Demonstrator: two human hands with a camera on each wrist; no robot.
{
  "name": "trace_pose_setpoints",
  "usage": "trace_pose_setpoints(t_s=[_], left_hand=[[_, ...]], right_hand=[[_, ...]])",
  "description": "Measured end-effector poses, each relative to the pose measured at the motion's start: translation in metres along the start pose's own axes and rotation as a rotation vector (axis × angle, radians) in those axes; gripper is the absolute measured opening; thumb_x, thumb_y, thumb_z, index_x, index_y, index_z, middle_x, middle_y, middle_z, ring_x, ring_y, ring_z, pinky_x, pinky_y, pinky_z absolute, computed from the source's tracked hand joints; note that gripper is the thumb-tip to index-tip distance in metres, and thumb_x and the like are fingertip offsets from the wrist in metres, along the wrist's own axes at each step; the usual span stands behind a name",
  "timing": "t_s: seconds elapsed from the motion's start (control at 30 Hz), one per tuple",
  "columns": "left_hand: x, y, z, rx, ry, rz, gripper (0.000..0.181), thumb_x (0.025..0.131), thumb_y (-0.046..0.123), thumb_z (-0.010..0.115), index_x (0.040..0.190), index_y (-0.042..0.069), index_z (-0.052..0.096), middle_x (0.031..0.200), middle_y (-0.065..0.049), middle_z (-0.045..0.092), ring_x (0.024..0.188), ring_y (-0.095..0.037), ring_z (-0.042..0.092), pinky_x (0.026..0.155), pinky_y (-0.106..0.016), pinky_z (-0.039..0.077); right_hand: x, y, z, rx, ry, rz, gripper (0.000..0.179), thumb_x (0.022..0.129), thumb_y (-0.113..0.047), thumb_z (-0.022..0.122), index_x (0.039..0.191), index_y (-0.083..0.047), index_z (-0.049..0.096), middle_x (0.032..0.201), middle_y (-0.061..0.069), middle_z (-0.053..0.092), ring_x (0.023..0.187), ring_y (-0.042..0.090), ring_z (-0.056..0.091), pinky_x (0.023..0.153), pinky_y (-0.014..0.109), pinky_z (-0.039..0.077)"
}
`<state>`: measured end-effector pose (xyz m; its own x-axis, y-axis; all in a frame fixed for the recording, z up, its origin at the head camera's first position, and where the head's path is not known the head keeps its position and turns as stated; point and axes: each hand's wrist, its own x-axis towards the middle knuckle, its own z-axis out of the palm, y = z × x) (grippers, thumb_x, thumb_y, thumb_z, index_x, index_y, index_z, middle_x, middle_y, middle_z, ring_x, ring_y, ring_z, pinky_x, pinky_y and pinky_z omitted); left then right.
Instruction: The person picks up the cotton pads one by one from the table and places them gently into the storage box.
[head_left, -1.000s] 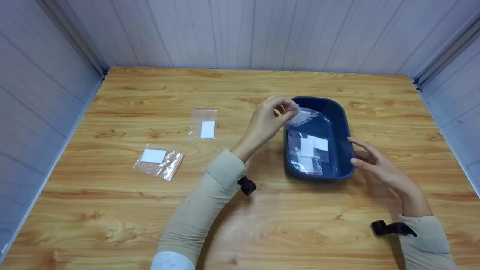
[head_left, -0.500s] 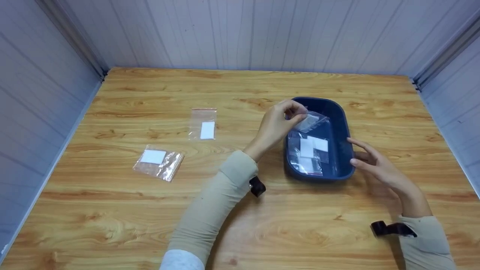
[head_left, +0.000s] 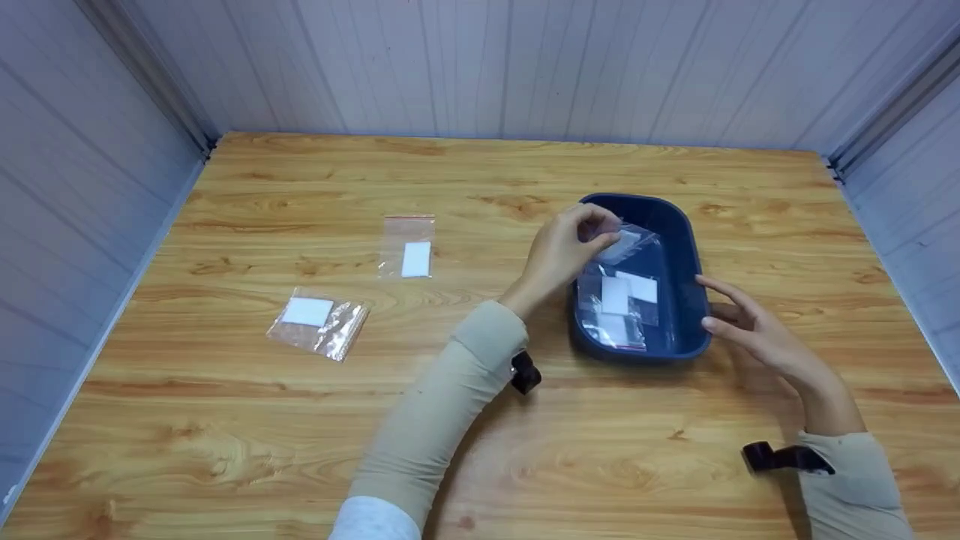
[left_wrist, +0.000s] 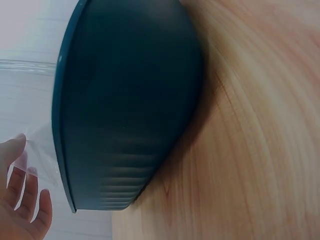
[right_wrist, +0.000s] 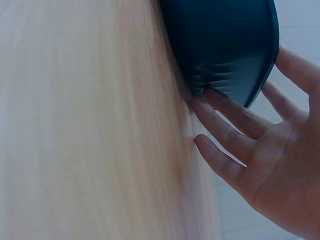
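Observation:
Over the far left part of a dark blue plastic bin (head_left: 679, 300), my left hand (head_left: 559, 247) pinches a clear zip bag (head_left: 637, 235) between thumb and index finger. A white rectangle shows inside that bag. In the left wrist view, the bag (left_wrist: 40, 152) hangs at the bin's rim, with the other fingers loosely bent. My right hand (head_left: 769, 337) touches the bin's right side, fingers spread and fairly straight; the right wrist view shows its fingertips (right_wrist: 212, 95) by the bin wall. Inside the bin, several overlapping clear bags (head_left: 615, 296) with white pieces lie at the near left.
Two more clear zip bags with white pieces lie flat on the wood-grain table (head_left: 450, 420): one bag (head_left: 416, 259) left of the bin, another bag (head_left: 308, 312) farther left and nearer. Pale panel walls (head_left: 480, 67) close off the back and both sides.
My left hand has moved right and slightly nearer, carrying the pinched bag from the bin's left rim to over its inside. My right hand and the bin have stayed put.

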<state>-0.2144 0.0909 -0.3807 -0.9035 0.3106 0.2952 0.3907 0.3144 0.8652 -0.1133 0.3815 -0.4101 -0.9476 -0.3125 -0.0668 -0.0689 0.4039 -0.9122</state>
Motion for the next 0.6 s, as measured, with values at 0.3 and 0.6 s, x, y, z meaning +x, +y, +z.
trace_pose_setpoints(t_s=[0.3,0.6], left_hand=[[0.0007,0.0001,0.0051,0.03,-0.032,-0.014,0.024,0.088,0.021,0.077,0.111,0.014,0.073,0.105,0.007,0.069,0.087,-0.004,0.058,0.076,-0.017,0.045],[-0.0003,0.0011,0.007,0.081,-0.09,-0.043,0.038,0.09,0.027,0.075,0.126,0.019,0.068,0.12,0.008,0.067,0.105,-0.002,0.058,0.089,-0.016,0.043]], right_hand=[[-0.0015,-0.0009,-0.0019,-0.014,-0.013,0.044,0.06,0.104,-0.015,0.053,0.157,-0.016,0.027,0.151,0.032,0.031,0.118,-0.004,0.049,0.091,0.014,0.045],[0.0004,0.0013,-0.0009,-0.001,-0.005,-0.012,0.058,0.103,-0.007,0.053,0.156,-0.013,0.029,0.15,0.034,0.031,0.117,-0.003,0.051,0.091,0.015,0.045]])
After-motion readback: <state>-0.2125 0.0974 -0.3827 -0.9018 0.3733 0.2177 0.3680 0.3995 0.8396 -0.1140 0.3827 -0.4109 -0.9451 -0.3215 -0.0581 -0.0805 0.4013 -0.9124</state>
